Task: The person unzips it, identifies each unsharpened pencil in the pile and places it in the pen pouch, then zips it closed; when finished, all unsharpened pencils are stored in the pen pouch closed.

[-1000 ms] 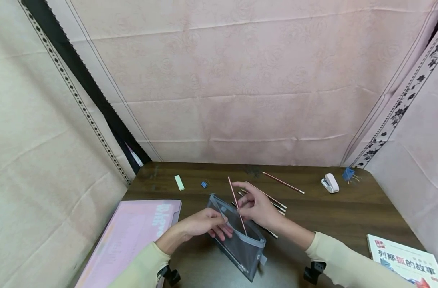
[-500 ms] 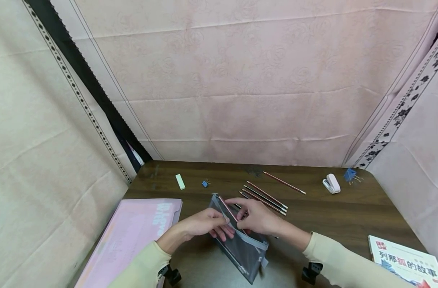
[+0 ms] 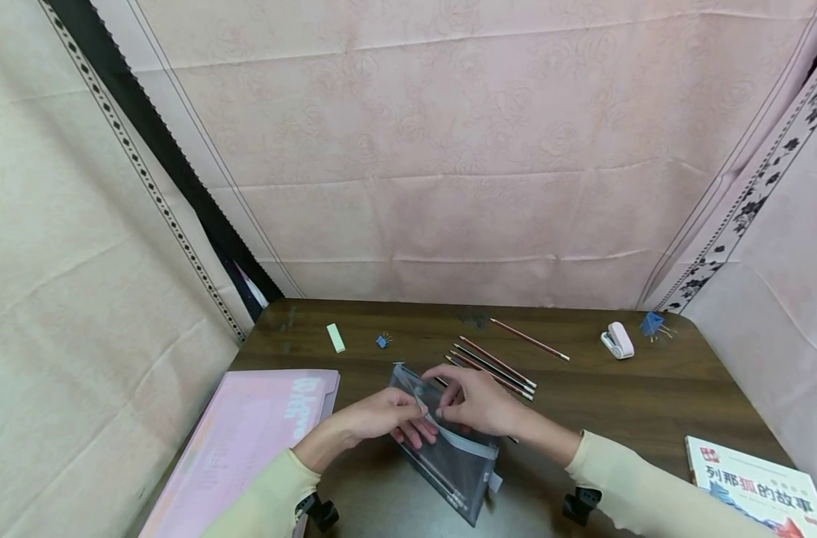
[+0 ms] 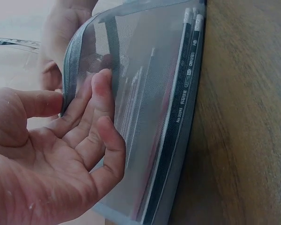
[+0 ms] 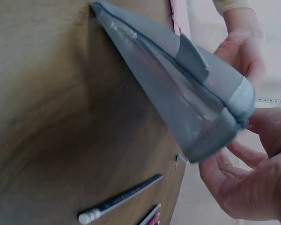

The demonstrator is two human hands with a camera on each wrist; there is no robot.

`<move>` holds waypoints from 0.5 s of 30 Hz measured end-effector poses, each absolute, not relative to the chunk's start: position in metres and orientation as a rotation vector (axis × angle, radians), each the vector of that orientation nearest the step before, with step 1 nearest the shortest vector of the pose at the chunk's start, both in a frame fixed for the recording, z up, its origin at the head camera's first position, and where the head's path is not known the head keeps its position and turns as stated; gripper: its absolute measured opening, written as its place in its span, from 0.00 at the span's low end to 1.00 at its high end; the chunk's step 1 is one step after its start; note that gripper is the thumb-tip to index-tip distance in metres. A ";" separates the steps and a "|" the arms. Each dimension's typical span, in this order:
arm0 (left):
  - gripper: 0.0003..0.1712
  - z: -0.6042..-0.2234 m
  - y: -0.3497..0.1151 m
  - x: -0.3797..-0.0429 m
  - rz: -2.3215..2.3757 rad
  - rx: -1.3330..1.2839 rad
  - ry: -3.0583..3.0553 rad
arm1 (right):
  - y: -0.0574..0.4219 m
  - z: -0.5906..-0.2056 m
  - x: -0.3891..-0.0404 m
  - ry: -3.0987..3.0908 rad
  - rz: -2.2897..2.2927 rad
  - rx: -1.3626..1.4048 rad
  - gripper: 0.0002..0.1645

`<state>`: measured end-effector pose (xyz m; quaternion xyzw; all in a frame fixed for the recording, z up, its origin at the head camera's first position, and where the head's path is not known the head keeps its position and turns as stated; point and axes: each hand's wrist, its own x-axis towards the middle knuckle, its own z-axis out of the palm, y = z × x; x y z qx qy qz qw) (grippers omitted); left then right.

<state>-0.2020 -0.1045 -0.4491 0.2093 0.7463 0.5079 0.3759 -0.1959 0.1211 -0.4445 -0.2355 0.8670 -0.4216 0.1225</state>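
Note:
A grey mesh zip pouch stands tilted on the table with its mouth parted. My left hand pinches its zipper edge between thumb and fingers; the other fingers lie against the mesh in the left wrist view. Through the mesh, black pencils with white ends and a reddish pencil lie along the pouch's lower edge. My right hand is at the mouth, fingers loosely bent, thumb near the index finger, no pencil showing between them. Part of its fingertips is hidden by the pouch.
Several pencils lie side by side behind the right hand, with a lone red pencil farther back. A green-white eraser, blue clips, a white stapler, a pink folder and a book lie around.
The right hand has lowered a red pencil into the pouch and let it go; the pencil no longer shows above the mouth. The left hand keeps its hold on the edge.

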 end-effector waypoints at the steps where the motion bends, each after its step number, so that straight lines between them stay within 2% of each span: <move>1: 0.20 -0.449 -0.105 -0.202 1.299 0.534 1.910 | 0.122 -0.444 -0.196 2.530 -1.264 -0.681 0.31; 15: 0.20 -0.451 -0.109 -0.202 1.306 0.526 1.909 | 0.141 -0.452 -0.215 2.726 -1.634 -0.596 0.24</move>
